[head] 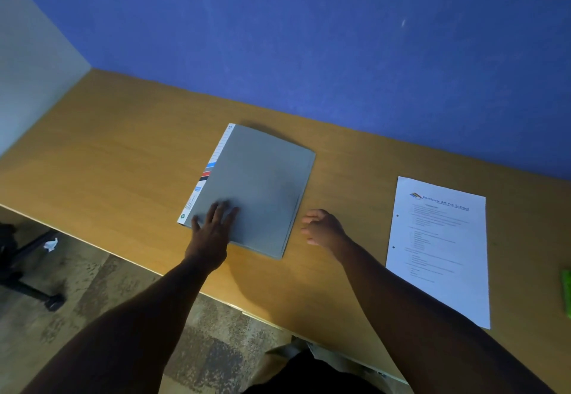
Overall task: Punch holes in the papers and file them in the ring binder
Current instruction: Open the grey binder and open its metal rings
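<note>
A grey ring binder [262,183] lies closed on the wooden desk [123,152], its white labelled spine on the left. My left hand [213,226] rests flat on the binder's near left corner, fingers spread. Just right of the binder's near edge, my right hand [324,228] hovers over the desk with fingers loosely curled and nothing in it. A printed sheet of paper [438,248] with two punched holes on its left margin lies further right on the desk.
A green object [567,291] shows at the right frame edge. A blue wall [309,38] backs the desk. Below the desk's near edge are the floor, a black chair base [27,282] and a crumpled white scrap [51,243].
</note>
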